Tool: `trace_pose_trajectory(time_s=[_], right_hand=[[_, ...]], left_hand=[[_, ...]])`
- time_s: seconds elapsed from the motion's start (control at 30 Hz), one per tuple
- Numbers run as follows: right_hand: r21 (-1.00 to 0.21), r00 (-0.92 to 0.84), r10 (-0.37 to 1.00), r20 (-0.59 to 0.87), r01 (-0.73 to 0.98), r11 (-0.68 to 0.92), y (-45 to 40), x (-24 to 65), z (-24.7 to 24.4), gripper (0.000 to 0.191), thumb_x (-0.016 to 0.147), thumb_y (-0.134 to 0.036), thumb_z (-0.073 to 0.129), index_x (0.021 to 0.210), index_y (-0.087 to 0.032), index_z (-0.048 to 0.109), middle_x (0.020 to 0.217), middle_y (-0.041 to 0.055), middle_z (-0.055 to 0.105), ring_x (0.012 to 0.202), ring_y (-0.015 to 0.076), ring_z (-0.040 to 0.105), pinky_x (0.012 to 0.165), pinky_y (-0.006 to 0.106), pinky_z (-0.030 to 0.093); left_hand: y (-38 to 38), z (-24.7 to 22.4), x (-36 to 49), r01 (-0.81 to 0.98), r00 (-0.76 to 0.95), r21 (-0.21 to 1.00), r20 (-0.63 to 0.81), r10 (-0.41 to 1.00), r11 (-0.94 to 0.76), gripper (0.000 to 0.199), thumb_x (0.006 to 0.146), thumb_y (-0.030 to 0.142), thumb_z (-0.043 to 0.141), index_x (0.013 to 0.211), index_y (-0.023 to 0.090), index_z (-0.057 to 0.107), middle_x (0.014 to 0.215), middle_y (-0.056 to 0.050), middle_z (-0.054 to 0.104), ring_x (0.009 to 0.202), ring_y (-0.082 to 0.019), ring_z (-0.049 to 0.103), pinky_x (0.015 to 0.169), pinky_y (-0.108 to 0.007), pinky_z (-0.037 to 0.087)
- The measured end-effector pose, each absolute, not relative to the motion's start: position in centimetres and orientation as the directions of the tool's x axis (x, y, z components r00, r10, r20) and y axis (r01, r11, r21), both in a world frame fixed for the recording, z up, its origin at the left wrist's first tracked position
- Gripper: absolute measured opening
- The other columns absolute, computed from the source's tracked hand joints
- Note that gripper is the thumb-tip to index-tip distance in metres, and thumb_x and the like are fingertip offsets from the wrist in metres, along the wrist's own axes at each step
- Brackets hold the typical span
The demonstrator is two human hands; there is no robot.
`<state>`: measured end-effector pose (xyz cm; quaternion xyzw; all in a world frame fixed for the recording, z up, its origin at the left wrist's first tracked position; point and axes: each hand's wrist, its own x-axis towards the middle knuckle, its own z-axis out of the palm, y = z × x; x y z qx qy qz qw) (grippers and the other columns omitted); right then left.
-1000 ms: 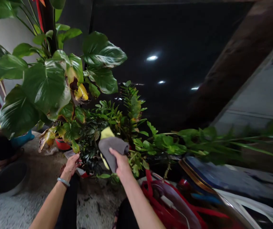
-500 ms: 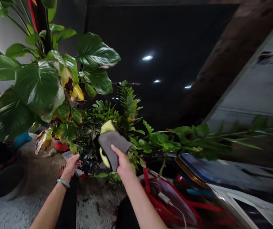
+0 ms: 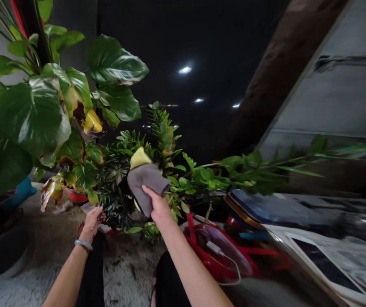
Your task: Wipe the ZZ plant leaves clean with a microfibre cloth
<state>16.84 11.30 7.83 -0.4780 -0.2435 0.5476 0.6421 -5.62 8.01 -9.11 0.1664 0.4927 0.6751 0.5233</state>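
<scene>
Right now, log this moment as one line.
left grip: near pale card, hold unclear | right grip: holding grey-yellow cloth | plants: behind cloth | red bag: right of cloth

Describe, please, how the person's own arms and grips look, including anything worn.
The left arm and right arm are bare, with no sleeves in view. A smooth, pale grey-blue bangle circles the left wrist; the right shows none. The left grip and right grip wear no gloves.

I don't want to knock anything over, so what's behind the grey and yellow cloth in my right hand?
Around the edges of the cloth, green foliage shows, with a dark, shiny surface farther back. Whatever lies directly behind the cloth and your right hand is covered.
</scene>
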Motion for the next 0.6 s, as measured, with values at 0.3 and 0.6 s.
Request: trace_pose_trajectory(time_s=[0.3,0.6], right_hand=[[-0.758,0.077,0.938,-0.339,-0.613,-0.223,4.7,16.6,6.5,0.053,0.044,-0.03,0.093,0.093,-0.019,0.075,0.087,0.0056,0.082,0.087,0.0295,0.076,0.079,0.04,0.062],[-0.751,0.028,0.916,-0.399,-0.583,-0.309,6.5,15.9,6.1,0.039,0.042,-0.025,0.087,0.078,-0.017,0.073,0.069,0.0043,0.078,0.069,0.0236,0.072,0.069,0.034,0.058]], left_hand=[[8.5,-9.1,-5.8,-0.558,-0.376,0.827,-0.316,0.871,0.059,0.032,0.057,0.032,0.09,0.072,0.015,0.067,0.065,-0.002,0.066,0.06,-0.015,0.062,0.055,-0.027,0.052],[8.5,-8.4,-6.2,-0.557,-0.347,0.828,-0.305,0.887,0.067,0.039,0.051,0.034,0.092,0.074,0.016,0.067,0.068,-0.001,0.069,0.06,-0.015,0.064,0.057,-0.028,0.052]])
